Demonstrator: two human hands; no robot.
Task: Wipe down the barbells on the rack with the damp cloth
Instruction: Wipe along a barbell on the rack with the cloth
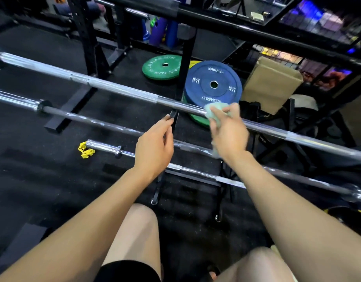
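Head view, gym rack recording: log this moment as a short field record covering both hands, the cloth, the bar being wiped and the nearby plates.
right hand: right hand holds the cloth against the top barbell
cloth: pale green cloth, bunched in the grip
bar being wiped: top barbell, silver, lying across the rack
left hand: left hand, fingers relaxed, fingertips at the black rack upright
lower bars: second barbell and third barbell closer to the person
plates: blue plate and green plate behind the rack
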